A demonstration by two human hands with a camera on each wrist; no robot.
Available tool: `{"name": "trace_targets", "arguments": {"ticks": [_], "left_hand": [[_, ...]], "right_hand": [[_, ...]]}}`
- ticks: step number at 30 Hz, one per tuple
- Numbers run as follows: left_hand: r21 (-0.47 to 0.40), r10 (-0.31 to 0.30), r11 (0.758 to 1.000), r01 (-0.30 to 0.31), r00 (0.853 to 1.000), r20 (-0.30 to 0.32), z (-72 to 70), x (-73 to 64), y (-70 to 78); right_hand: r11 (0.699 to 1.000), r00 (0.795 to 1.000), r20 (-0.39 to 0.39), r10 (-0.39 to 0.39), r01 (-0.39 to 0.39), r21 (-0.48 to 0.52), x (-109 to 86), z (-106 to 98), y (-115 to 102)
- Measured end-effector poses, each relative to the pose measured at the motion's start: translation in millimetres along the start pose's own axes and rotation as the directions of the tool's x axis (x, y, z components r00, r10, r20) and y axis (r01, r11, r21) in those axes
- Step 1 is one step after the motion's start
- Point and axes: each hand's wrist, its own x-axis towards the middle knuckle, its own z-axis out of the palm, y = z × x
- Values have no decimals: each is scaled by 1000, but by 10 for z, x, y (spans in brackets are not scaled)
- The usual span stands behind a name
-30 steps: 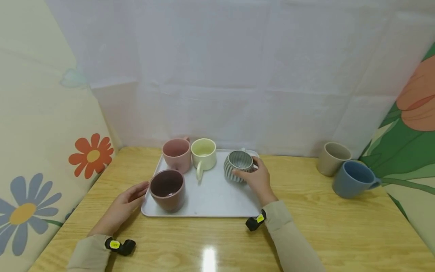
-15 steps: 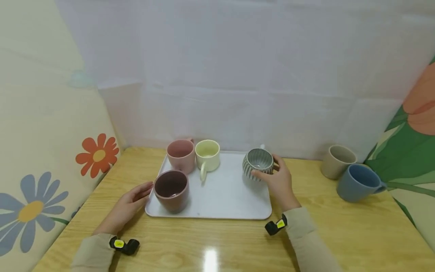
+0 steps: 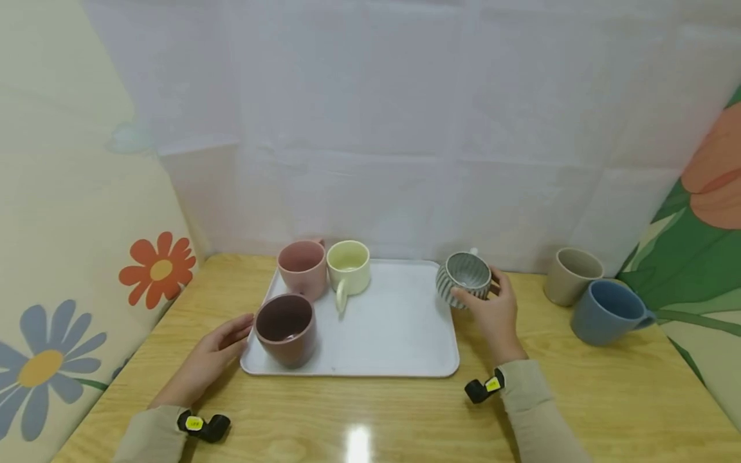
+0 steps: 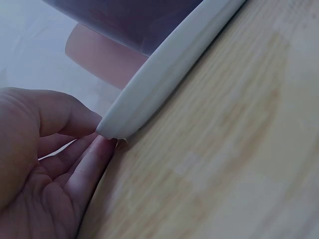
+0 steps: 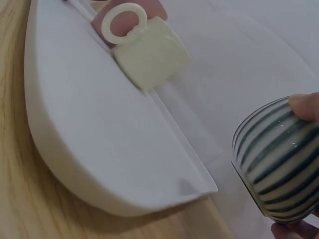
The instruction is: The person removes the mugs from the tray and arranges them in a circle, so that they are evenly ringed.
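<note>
My right hand [image 3: 496, 318] holds a grey-and-white striped mug [image 3: 450, 287] by its sides, thumb at the front and fingers round the far right. The mug is raised at the right edge of a white tray [image 3: 393, 344], tilted in the right wrist view. At the tray's left edge, my left hand [image 3: 210, 355] pinches the rim, with the thumb above and a finger beneath in the left wrist view. On the tray stand a maroon cup [image 3: 292, 347] nearest that hand, a pink mug [image 3: 309, 283] behind it and a pale yellow mug [image 3: 357, 280].
Right of the tray, a beige cup [image 3: 563, 288] and a blue mug [image 3: 599, 325] stand close together on the wooden table [image 3: 405, 418]. A white cloth [image 3: 347, 128] hangs behind the table's back edge.
My right hand has carried the striped mug rightward, from over the tray's right part to its right edge. My left hand stays at the tray's left rim.
</note>
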Motion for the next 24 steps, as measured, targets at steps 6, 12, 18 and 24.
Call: {"name": "trace_targets", "arguments": {"ticks": [6, 12, 18, 24], "left_hand": [[3, 2, 1000, -2, 1000, -5, 5, -10, 6], [-22, 7, 1000, -7, 1000, 0, 9, -4, 0], [-19, -5, 1000, 5, 1000, -3, 20, -6, -23], [-21, 8, 1000, -8, 1000, -7, 7, -1, -17]], "right_hand": [[999, 997, -73, -31, 28, -42, 74, -107, 55], [999, 987, -159, -22, 14, -52, 119, -239, 107], [999, 982, -187, 19, -26, -35, 129, -317, 136], [998, 977, -213, 19, -30, -51, 144, -371, 173]]}}
